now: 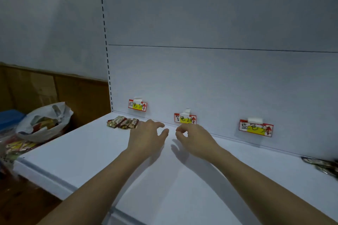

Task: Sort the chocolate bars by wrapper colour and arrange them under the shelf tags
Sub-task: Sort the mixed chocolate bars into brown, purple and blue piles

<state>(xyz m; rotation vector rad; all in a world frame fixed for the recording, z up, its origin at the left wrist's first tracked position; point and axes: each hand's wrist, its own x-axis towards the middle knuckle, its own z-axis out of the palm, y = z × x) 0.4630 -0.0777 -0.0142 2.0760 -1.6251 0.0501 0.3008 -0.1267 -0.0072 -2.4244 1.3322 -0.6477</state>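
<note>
Smooth white shelf; crinkly foil bars; both hands empty.

Both hands empty over white shelf, left hand w/ fingers spread just right of red-gold bars, right hand loosely curled below middle tag.

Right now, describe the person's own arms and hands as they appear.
Both arms are bare from the frame's bottom edge to the wrist, with no sleeves showing. The left hand and right hand wear no gloves, rings, watch or bracelet that can be seen.
</note>
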